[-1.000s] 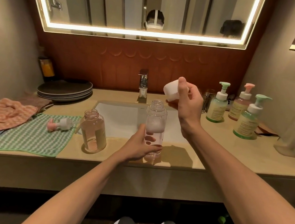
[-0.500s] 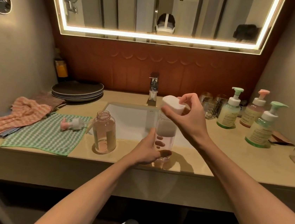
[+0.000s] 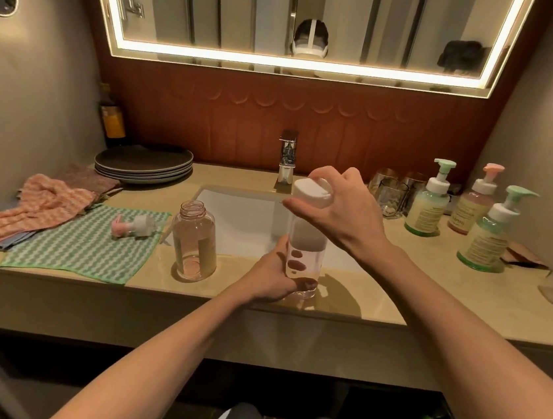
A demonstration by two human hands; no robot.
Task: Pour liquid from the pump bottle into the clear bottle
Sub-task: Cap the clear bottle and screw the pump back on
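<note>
Seating the white cap (image 3: pixel 311 192) on the clear bottle (image 3: pixel 306 247), the right hand (image 3: pixel 344 210) has its fingers curled around the cap's rim. A second ago that cap was held up clear of the open neck, so the change is that the mouth is now covered. The left hand (image 3: pixel 272 277) wraps the bottle's lower body, fingertips showing through the wall, and keeps it upright on the counter (image 3: pixel 396 292) at the sink's (image 3: pixel 243 212) six o'clock edge. Pinkish liquid fills roughly the lower half. At the clear bottle's nine o'clock stands the pump bottle (image 3: pixel 195 245), open-necked and nearly empty, with its pump head (image 3: pixel 133 225) lying on the green cloth (image 3: pixel 84 249) further out. Pouring looks finished; I judge closing is what remains. Whether the cap is fully tightened cannot be told.
</note>
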